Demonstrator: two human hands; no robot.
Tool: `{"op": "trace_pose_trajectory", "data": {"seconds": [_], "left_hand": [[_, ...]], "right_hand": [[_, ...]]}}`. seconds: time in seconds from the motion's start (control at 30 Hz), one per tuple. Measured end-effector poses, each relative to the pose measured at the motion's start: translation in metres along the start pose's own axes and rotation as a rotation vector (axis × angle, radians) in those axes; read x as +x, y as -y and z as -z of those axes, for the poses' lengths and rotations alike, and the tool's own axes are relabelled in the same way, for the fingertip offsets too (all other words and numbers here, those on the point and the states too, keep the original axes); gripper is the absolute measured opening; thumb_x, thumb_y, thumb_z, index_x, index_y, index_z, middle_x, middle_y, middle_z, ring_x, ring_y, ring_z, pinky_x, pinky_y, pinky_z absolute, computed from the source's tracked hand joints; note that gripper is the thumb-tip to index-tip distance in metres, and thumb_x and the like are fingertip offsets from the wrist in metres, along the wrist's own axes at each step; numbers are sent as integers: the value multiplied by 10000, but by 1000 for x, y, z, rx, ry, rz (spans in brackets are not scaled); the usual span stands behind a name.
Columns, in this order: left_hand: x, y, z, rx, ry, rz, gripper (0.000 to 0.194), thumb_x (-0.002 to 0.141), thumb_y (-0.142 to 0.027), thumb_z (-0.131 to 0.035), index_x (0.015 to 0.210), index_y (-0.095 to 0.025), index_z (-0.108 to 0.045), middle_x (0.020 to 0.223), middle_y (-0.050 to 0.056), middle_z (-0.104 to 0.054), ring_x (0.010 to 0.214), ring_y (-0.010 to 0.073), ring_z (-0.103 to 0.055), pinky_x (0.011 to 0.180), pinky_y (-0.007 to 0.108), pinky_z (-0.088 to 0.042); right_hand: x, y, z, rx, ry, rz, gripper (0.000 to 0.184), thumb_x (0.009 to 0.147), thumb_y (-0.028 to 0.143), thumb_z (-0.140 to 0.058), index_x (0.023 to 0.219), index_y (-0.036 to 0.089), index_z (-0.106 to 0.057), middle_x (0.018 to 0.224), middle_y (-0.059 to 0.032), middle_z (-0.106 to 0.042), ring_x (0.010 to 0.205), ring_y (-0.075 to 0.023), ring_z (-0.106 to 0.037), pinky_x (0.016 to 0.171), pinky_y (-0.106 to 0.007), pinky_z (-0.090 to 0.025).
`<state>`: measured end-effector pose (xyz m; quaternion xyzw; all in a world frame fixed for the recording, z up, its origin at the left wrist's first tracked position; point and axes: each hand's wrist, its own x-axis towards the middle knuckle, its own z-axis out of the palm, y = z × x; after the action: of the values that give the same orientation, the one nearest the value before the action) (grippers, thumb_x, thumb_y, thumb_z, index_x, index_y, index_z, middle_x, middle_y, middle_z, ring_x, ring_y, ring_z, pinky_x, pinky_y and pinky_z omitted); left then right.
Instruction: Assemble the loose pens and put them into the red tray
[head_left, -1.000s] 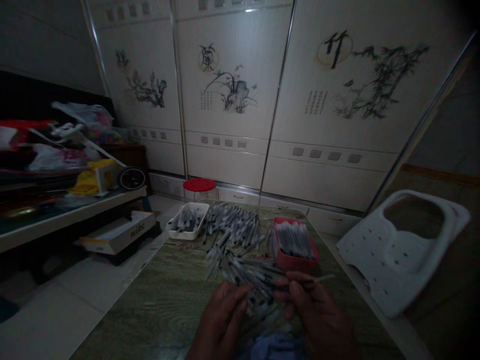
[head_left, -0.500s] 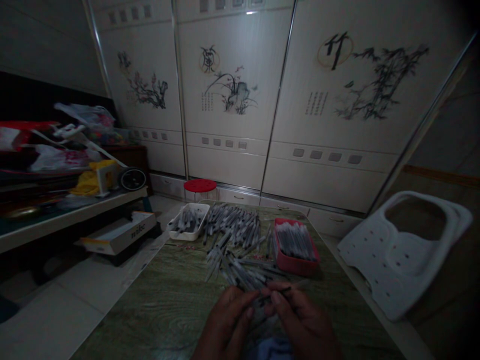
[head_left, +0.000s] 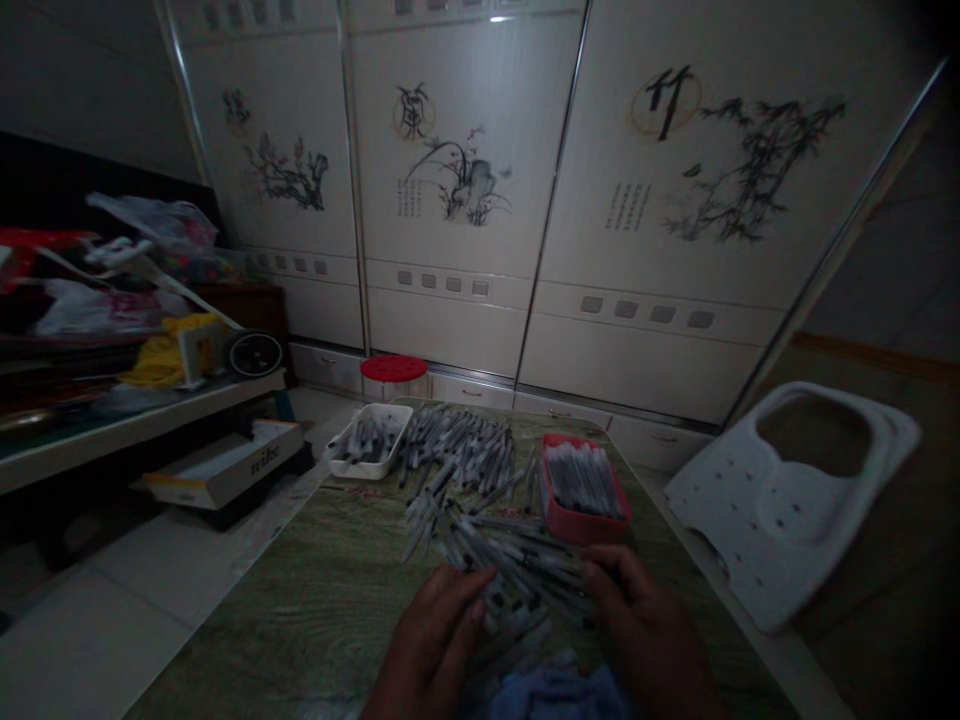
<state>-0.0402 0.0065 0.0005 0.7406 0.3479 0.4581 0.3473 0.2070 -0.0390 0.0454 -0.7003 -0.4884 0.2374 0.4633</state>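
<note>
Grip: left hand (head_left: 429,640) and right hand (head_left: 637,625) apart, both on loose pens (head_left: 517,572), clamping unclear | near end of bench (head_left: 255,640) | red tray (head_left: 574,527) just beyond, right

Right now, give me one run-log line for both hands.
left hand: on loose grey tubes | right hand: on same tubes | red tray: holds tubes, beyond right hand

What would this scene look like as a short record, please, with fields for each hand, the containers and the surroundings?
Left hand: on loose pen-like tubes, grip unclear
Right hand: fingers on the same tubes, grip unclear
Containers: white tray and red tray, both holding tubes
Table: wood-grain table bearing the trays and tubes
Beside hands: blue cloth
Surroundings: red stool, white plastic moulding, painted cabinet doors
</note>
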Motion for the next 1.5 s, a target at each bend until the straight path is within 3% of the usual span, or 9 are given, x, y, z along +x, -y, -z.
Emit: {"op": "trace_pose_trajectory", "data": {"seconds": [0.13, 0.33, 0.47, 0.83, 1.03, 1.27, 1.37, 1.5], "left_hand": [[4, 0, 3, 27, -20, 1, 334, 1047, -337, -573, 1326, -347, -756, 1006, 67, -751, 944, 221, -717, 863, 320, -591], [7, 1, 3, 34, -49, -2, 321, 1038, -351, -588, 1303, -350, -769, 975, 58, -753, 912, 214, -724, 841, 306, -594], [6, 0, 3, 35, -43, 18, 312, 1032, -345, -593, 1282, -351, -781, 998, 63, -761, 935, 225, -726, 855, 314, -596], [4, 1, 2, 33, -3, 62, 337, 1046, -382, -566, 1314, -330, -764, 1023, 88, -749, 948, 242, -717, 883, 355, -592], [3, 2, -3, 50, 12, 30, 346, 1051, -352, -556, 1338, -321, -747, 1066, 98, -760, 988, 242, -723, 900, 363, -598], [2, 0, -9, 43, 18, -50, 321, 1030, -299, -588, 1297, -327, -764, 1032, 80, -761, 955, 227, -721, 861, 330, -602], [2, -1, -11, 28, 41, -74, 321, 1035, -287, -571, 1292, -312, -762, 1016, 78, -746, 937, 220, -715, 834, 316, -593], [0, -1, -12, -36, 72, -56, 303, 1050, -292, -549, 1262, -293, -765, 1001, 74, -726, 925, 209, -709, 816, 302, -576]], "right_hand": [[8, -26, 12, -251, 67, 74, 177, 926, 315, -564, 861, 264, -721, 830, -29, -756, 810, -262, -701, 695, -334, -458], [11, -49, 17, -458, 242, 86, 219, 823, 105, -529, 805, 257, -687, 838, -23, -745, 817, -233, -689, 726, -314, -409], [11, -50, 14, -506, 290, 54, 251, 796, 75, -528, 838, 246, -706, 890, -30, -762, 854, -225, -694, 733, -297, -399], [11, -56, 9, -597, 294, 4, 183, 745, 58, -548, 748, 212, -648, 778, -23, -704, 754, -208, -650, 653, -290, -331], [3, -32, 9, -232, 246, 148, 150, 810, 132, -539, 754, 233, -635, 677, 34, -628, 662, -184, -601, 623, -279, -384], [-11, 5, -20, 168, 355, 1, 18, 787, 244, -659, 789, 227, -664, 630, 63, -608, 573, -146, -559, 536, -235, -409], [-18, 13, -34, 398, 339, -134, 110, 806, 326, -697, 793, 232, -642, 568, 62, -641, 489, -138, -559, 513, -236, -431], [-20, 16, -44, 555, 299, -177, 212, 817, 394, -771, 795, 215, -658, 598, 20, -709, 527, -153, -633, 562, -254, -494]]}}
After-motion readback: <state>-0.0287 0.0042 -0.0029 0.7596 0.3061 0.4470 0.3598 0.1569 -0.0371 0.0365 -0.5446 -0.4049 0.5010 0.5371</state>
